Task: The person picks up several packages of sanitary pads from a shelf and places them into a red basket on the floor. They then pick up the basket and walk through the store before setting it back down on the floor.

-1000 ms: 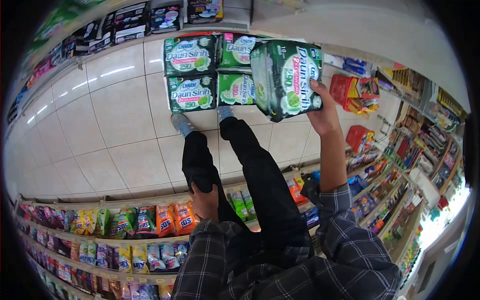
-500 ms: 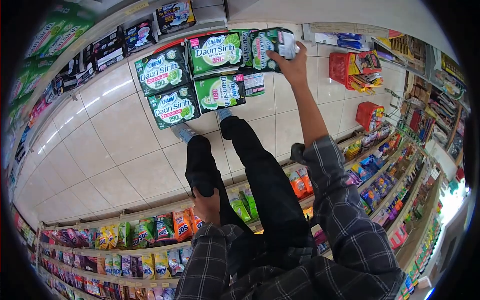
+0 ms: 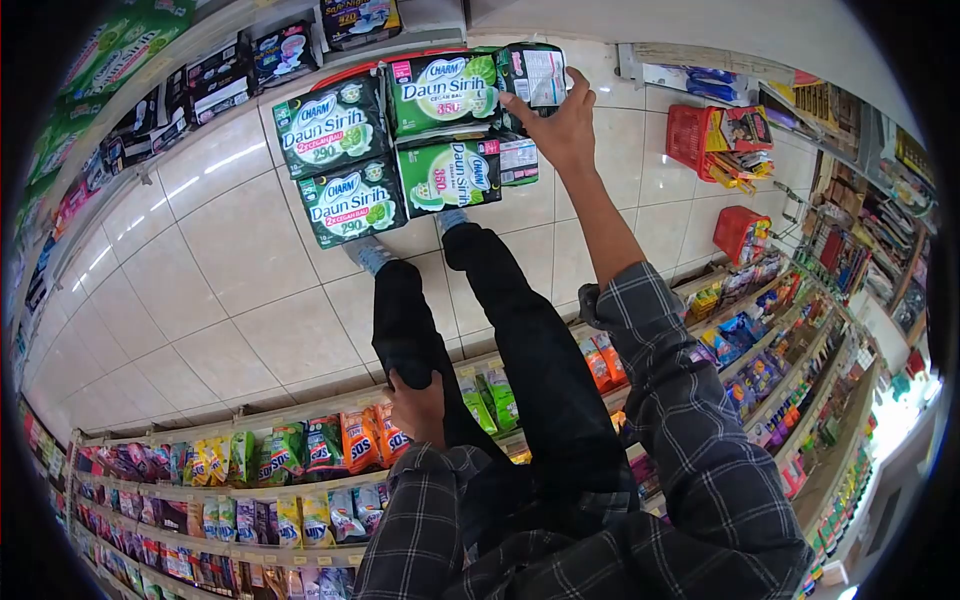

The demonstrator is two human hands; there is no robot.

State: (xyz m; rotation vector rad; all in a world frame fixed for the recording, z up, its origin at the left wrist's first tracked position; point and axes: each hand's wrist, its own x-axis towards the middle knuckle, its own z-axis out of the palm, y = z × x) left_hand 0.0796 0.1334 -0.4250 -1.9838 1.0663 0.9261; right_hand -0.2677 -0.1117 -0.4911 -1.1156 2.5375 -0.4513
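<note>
Your right hand [image 3: 560, 125] is stretched forward at full reach and holds a dark green pack [image 3: 535, 75] from below, fingers spread wide across its lower side, thumb on the near face. The pack sits at the far right of a stack [image 3: 400, 140] of like packs standing on the floor [image 3: 230, 270] in front of your shoes. It lies directly beyond the hand and touches the stack on its left. Its long axis runs roughly left to right as you see it, in line with the top row.

Your left hand [image 3: 418, 405] rests closed on your left knee, holding nothing. It is well apart from the stack, so the right hand is by far the nearer one.

Count of packs in the stack, besides the held one:
- Two "290" packs on the left, one above the other.
- Two "350" packs beside them, one above the other.
- One more pack partly showing at the lower right, turned so that its printed back faces you.

You cannot tell whether further packs stand behind these.

Two red baskets [image 3: 740, 232] stand on the floor to the right. The farther one holds goods. Shelves of sachets [image 3: 330, 445] run under your knees, and a shelf [image 3: 180, 85] of dark packs runs beyond the stack on the left.
</note>
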